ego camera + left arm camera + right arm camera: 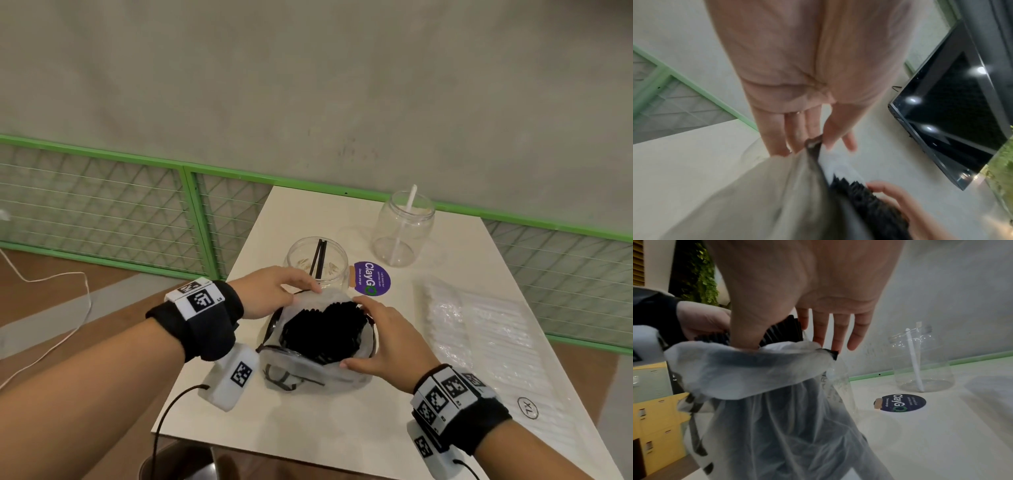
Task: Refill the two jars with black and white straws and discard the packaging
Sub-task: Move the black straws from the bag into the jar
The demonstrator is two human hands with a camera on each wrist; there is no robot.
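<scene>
A translucent bag packed with black straws stands upright on the white table. My left hand pinches its far-left rim between thumb and fingers, as the left wrist view shows. My right hand holds the right side of the opening; its thumb is tucked inside the rim and three fingers point straight out. Behind the bag stands a clear jar with two black straws. Further back right, a second jar holds one white straw. A clear pack of white straws lies at the right.
A purple round sticker lies between the jars. A green mesh fence runs behind the table below a grey wall. A white cable trails on the floor at left. The table's near edge is close to me.
</scene>
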